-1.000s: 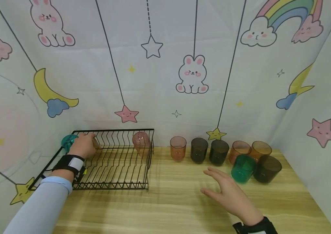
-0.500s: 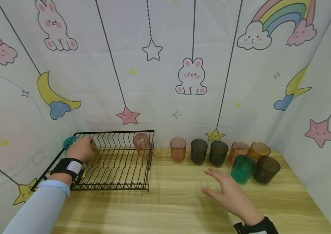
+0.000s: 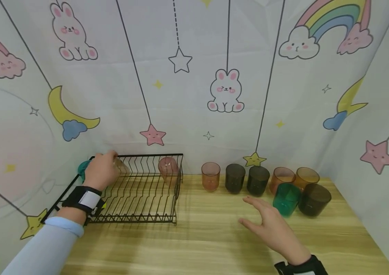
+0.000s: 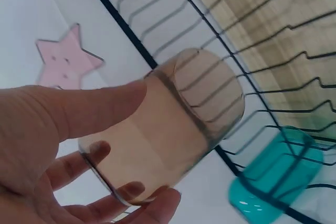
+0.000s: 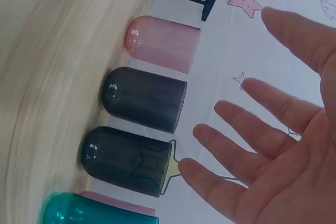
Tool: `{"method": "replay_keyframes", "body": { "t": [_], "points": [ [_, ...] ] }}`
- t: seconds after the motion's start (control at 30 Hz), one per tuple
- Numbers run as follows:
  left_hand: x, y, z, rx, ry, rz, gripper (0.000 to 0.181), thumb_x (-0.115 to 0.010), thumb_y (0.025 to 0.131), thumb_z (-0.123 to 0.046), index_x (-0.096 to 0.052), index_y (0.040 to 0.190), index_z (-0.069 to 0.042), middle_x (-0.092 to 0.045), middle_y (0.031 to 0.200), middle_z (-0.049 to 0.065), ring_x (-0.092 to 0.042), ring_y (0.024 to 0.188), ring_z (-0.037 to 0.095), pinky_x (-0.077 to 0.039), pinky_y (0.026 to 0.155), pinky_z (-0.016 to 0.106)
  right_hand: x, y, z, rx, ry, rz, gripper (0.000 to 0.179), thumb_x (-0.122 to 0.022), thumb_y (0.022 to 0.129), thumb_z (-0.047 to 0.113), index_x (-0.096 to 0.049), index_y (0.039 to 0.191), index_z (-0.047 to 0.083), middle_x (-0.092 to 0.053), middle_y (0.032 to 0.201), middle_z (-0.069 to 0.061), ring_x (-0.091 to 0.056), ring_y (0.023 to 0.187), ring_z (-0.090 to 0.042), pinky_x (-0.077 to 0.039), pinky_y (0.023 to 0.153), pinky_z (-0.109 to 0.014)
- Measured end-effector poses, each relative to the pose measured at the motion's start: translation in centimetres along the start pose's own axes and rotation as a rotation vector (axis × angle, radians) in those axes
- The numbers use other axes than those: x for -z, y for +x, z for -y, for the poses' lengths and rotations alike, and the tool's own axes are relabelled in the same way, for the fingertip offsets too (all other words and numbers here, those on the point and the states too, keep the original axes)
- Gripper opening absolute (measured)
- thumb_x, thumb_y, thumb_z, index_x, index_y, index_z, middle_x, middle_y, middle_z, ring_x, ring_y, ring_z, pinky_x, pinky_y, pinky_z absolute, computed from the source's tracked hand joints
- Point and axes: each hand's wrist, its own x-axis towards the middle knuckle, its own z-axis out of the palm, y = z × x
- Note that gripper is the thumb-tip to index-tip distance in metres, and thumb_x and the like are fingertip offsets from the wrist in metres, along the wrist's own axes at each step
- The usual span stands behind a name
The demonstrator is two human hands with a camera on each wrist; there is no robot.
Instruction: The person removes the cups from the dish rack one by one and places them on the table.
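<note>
My left hand (image 3: 101, 172) grips a see-through light-brown cup (image 4: 157, 140) at the rear left of a black wire dish rack (image 3: 130, 220). In the left wrist view the thumb lies along one side of the cup and the fingers curl round the other, while its rounded base overlaps the rack wires. A teal cup (image 4: 278, 177) leans in the rack beside it, partly hidden by the hand in the head view. At the rack's rear right sits a pink cup (image 3: 168, 168). My right hand (image 3: 273, 229) hovers over the wooden table, fingers spread, holding nothing.
Right of the rack, an orange-pink cup (image 3: 210, 176) and two dark grey cups (image 3: 234, 178) stand in a row. Further right cluster a green cup (image 3: 286, 199), a dark brown cup (image 3: 314, 200), an amber cup (image 3: 307, 176) and another pinkish one (image 3: 281, 178). A patterned cloth hangs behind.
My left hand has risen slightly and shifted right with the light-brown cup, which now shows more beyond the fingers. The right hand keeps its place.
</note>
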Motion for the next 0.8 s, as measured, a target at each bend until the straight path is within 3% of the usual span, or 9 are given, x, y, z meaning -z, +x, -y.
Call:
{"method": "replay_keyframes", "body": {
  "t": [0.2,0.43,0.53,0.67,0.8],
  "points": [
    [0.5,-1.4,-3.7,-0.043,-0.036,-0.103,0.056,-0.067,0.077,-0.008,-0.048,0.13,-0.008,-0.047,0.113,0.029,-0.052,0.086,0.042,-0.04,0.047,0.04,0.3,0.1,0.2,-0.042,0.051,-0.062,0.075,-0.057,0.077,0.067,-0.05,0.133,0.018,-0.053,0.136,-0.006,-0.05,0.125,-0.029,-0.045,0.096,-0.05],
    [1.4,-3.2,-7.9,-0.202,-0.093,-0.254,0.06,-0.076,0.073,-0.011,-0.049,0.127,-0.011,-0.048,0.118,0.027,-0.055,0.093,0.042,-0.051,0.056,0.051,0.3,0.0,0.2,-0.086,0.092,-0.114,0.074,-0.058,0.078,0.065,-0.049,0.134,0.018,-0.053,0.135,-0.006,-0.048,0.126,-0.03,-0.044,0.096,-0.052],
    [1.4,-4.0,-9.3,-0.267,-0.123,-0.324,0.062,-0.078,0.07,-0.009,-0.05,0.125,-0.011,-0.049,0.117,0.026,-0.057,0.091,0.04,-0.053,0.056,0.048,0.4,0.0,0.2,-0.101,0.108,-0.118,0.073,-0.059,0.079,0.064,-0.049,0.134,0.018,-0.053,0.136,-0.006,-0.048,0.125,-0.031,-0.045,0.095,-0.053],
    [1.2,-5.0,-11.0,-0.322,-0.16,-0.373,0.064,-0.082,0.067,-0.01,-0.05,0.123,-0.013,-0.049,0.117,0.021,-0.058,0.088,0.033,-0.053,0.058,0.042,0.5,0.1,0.4,-0.115,0.134,-0.125,0.07,-0.058,0.08,0.063,-0.048,0.135,0.019,-0.052,0.137,-0.005,-0.049,0.124,-0.031,-0.046,0.093,-0.053],
    [0.7,-5.9,-12.6,-0.342,-0.211,-0.374,0.065,-0.083,0.065,-0.011,-0.05,0.121,-0.013,-0.048,0.118,0.018,-0.059,0.087,0.028,-0.054,0.059,0.038,0.5,0.3,0.9,-0.116,0.177,-0.142,0.065,-0.06,0.083,0.056,-0.048,0.135,0.019,-0.051,0.138,-0.005,-0.049,0.125,-0.03,-0.046,0.095,-0.052]
  ]
}}
